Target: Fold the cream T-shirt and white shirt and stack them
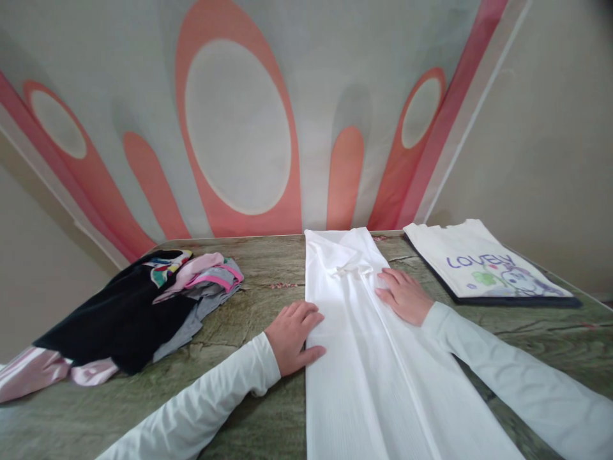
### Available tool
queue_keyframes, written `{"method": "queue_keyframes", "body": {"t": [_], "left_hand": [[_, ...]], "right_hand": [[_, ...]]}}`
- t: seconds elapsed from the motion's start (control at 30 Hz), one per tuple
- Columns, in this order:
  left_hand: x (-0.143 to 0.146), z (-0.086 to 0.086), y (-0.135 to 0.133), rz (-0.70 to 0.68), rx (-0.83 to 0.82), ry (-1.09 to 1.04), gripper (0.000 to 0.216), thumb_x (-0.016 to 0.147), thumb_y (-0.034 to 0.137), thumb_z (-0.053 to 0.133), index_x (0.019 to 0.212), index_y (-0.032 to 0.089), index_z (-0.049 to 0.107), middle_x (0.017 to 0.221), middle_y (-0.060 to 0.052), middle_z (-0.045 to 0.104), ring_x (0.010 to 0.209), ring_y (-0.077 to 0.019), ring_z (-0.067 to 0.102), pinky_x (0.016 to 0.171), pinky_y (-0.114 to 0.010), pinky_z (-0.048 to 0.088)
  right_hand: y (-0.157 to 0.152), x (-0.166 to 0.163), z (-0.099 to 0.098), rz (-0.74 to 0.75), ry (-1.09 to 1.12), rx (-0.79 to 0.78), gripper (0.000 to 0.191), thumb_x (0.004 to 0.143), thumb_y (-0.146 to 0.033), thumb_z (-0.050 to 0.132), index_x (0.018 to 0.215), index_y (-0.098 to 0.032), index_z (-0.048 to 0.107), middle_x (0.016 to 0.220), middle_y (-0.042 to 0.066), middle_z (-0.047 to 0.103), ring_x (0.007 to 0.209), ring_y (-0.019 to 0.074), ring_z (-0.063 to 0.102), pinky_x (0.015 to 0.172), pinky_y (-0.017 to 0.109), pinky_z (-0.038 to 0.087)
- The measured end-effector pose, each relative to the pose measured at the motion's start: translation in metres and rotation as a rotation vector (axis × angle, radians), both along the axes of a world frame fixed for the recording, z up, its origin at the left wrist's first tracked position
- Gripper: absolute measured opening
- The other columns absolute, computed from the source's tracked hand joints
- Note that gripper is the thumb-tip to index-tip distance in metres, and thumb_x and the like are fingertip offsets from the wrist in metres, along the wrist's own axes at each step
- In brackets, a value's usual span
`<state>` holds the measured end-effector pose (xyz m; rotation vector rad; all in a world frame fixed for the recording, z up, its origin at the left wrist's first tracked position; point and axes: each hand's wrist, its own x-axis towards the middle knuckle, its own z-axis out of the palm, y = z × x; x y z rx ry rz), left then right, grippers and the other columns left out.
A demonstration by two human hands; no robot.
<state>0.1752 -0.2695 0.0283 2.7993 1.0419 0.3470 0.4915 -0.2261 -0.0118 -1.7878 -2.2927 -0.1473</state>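
A long white garment (364,364) lies folded lengthwise down the middle of the green marbled table (268,268). My left hand (293,333) rests flat on its left edge, fingers spread and pointing right. On the garment's right side my right hand (403,294) presses down flat, fingers pointing left toward the collar end (342,259). Both of my arms wear white sleeves. Neither hand grips anything.
A heap of clothes (124,313), black, pink and grey, sits at the table's left. At the back right lies a folded white shirt (483,265) printed "LOVELY" on top of a dark one. Behind the table hangs a grey and coral patterned wall.
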Motion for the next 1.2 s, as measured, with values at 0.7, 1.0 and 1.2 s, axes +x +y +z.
{"method": "queue_keyframes", "body": {"t": [0.7, 1.0, 1.2], "left_hand": [[-0.029, 0.006, -0.038, -0.049, -0.138, 0.029, 0.054, 0.085, 0.056, 0.027, 0.134, 0.034, 0.026, 0.140, 0.003, 0.028, 0.127, -0.0228, 0.025, 0.105, -0.042, 0.022], [0.013, 0.003, 0.137, 0.258, -0.077, 0.086, 0.030, 0.082, 0.018, 0.039, 0.106, 0.016, 0.057, 0.117, -0.006, 0.054, 0.112, -0.0168, 0.046, 0.097, -0.027, 0.034], [0.037, -0.007, 0.184, 0.512, -0.021, 0.066, 0.027, 0.080, 0.022, 0.041, 0.099, 0.017, 0.059, 0.108, -0.011, 0.057, 0.102, -0.0242, 0.052, 0.085, -0.036, 0.041]], "right_hand": [[-0.002, -0.005, 0.061, 0.172, 0.085, -0.256, 0.029, 0.079, -0.043, 0.048, 0.077, -0.020, 0.066, 0.081, 0.007, 0.066, 0.084, 0.0245, 0.057, 0.083, 0.041, 0.037], [0.102, -0.040, 0.060, 0.004, 0.366, -0.325, 0.027, 0.086, -0.031, 0.046, 0.109, -0.018, 0.051, 0.113, 0.006, 0.052, 0.093, 0.0178, 0.054, 0.079, 0.037, 0.047], [0.127, -0.055, 0.026, -0.023, 0.394, -0.292, 0.020, 0.075, -0.031, 0.058, 0.074, -0.011, 0.058, 0.073, 0.005, 0.060, 0.068, 0.0146, 0.055, 0.066, 0.030, 0.045]]}}
